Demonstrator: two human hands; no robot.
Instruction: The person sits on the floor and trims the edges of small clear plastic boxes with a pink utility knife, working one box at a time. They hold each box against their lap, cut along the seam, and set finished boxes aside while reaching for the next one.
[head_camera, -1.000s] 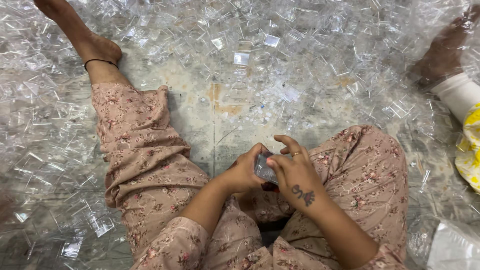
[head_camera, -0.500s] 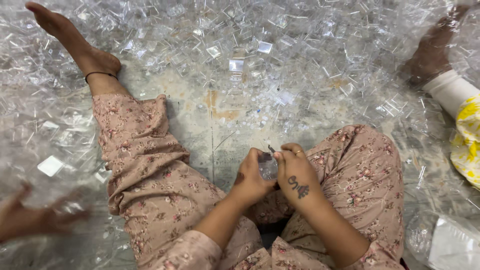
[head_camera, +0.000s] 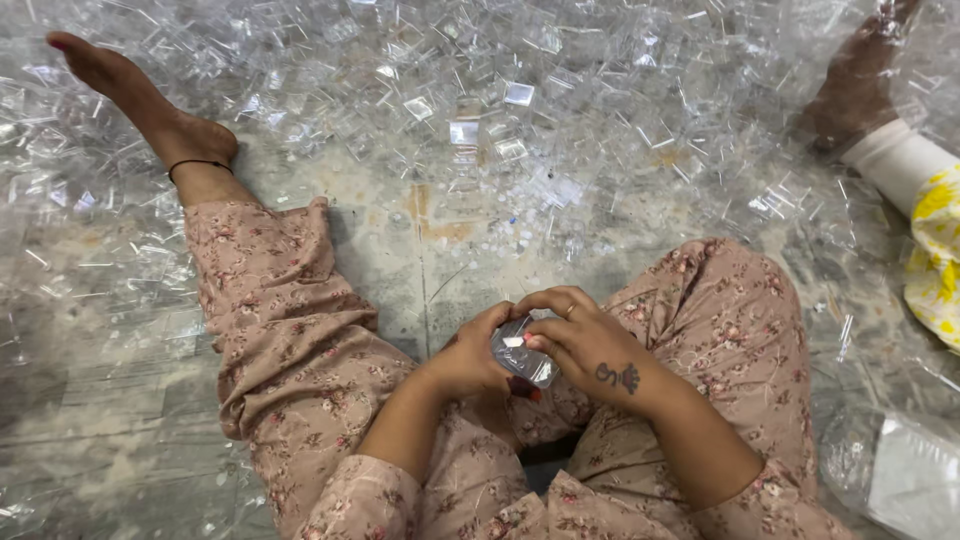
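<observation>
I sit on the floor in pink floral trousers, one leg stretched out to the upper left. My left hand (head_camera: 470, 355) and my right hand (head_camera: 585, 345) meet over my lap, and both grip one small clear plastic box (head_camera: 520, 352). The right hand's fingers curl over the box's top, and the left hand's thumb presses its near side. Much of the box is hidden by my fingers.
A large heap of clear plastic boxes and lids (head_camera: 500, 110) covers the floor ahead and to both sides. Another person's foot (head_camera: 860, 85) and yellow-and-white clothing (head_camera: 935, 230) lie at the upper right. A clear plastic bag (head_camera: 900, 470) sits at the lower right.
My hands have stayed together on the box, with the fingers shifting around it. A hand seen at the left edge half a second ago is gone from view.
</observation>
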